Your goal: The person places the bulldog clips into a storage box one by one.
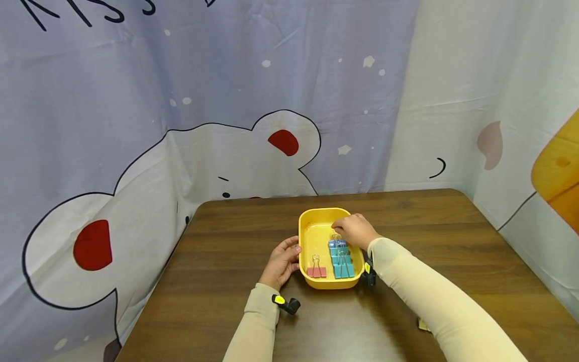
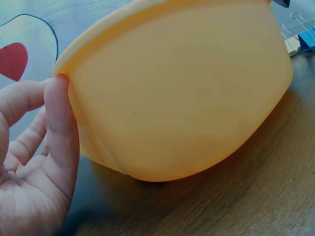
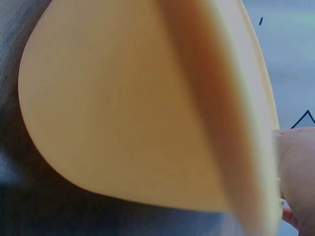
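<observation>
A yellow plastic bin (image 1: 316,231) sits on the table, its bottom holding several binder clips. My left hand (image 1: 282,261) is at its left side; in the left wrist view the thumb and a finger (image 2: 61,123) pinch the rim. Inside the bin, the curled fingers of my right hand (image 1: 355,230) are at the wire handles of a blue binder clip (image 1: 336,244) and seem to pinch them; the fingertips are partly hidden. Teal binder clips (image 1: 344,270) line up nearer me in the same row. A pink binder clip (image 1: 316,272) lies apart, at the near left.
On the wooden table (image 1: 226,251), a small yellowish object (image 1: 423,325) is partly covered by the right sleeve. Beyond the bin, the left wrist view shows a blue binder clip (image 2: 307,38) and a pale yellow one (image 2: 292,45). A printed curtain (image 1: 353,100) hangs behind.
</observation>
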Available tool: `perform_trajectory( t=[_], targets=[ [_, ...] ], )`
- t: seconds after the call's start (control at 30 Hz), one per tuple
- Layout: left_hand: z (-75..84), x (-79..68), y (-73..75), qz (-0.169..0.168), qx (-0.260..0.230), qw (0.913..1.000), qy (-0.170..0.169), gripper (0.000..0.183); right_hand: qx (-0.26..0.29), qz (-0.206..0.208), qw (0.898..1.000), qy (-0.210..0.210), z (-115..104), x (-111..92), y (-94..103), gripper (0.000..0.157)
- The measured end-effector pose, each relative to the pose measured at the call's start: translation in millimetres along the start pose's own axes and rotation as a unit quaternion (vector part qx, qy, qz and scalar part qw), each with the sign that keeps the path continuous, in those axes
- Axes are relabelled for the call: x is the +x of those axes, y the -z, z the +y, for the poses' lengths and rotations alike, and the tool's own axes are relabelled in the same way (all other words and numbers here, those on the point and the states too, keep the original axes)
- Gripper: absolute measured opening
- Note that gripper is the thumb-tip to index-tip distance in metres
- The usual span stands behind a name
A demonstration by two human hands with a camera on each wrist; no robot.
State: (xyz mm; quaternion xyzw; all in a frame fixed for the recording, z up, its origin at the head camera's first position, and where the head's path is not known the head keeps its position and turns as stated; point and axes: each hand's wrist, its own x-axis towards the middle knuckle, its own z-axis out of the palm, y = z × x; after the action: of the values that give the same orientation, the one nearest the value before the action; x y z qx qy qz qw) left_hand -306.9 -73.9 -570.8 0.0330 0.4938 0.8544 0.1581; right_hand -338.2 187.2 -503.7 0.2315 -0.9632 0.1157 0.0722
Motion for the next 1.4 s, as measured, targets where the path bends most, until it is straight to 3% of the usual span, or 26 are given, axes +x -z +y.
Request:
perform_trajectory(
  t=[0.27, 0.6, 0.87, 1.4],
  targets=[
    [-0.7, 0.1, 1.0, 0.002, 0.005, 1.0, 0.003, 0.036, 0.008, 0.026, 0.999, 0.024, 1, -4, 11.2, 0.025],
    [2.6, -0.8, -1.3, 0.006, 0.015, 0.9998, 0.008, 0.041, 0.057, 0.107, 0.992, 0.022, 27, -26, 36.3, 0.018],
    [0.9, -1.2, -2.0, 0.002, 0.01, 0.9999, 0.002, 0.041, 0.081, 0.098, 0.992, 0.013, 56, -56, 45.1, 0.017],
    [-0.4, 1.3, 1.1, 0.005, 0.018, 0.9998, 0.011, 0.044, 0.072, 0.078, 0.994, -0.003, 82, -136, 67.3, 0.015]
  ],
)
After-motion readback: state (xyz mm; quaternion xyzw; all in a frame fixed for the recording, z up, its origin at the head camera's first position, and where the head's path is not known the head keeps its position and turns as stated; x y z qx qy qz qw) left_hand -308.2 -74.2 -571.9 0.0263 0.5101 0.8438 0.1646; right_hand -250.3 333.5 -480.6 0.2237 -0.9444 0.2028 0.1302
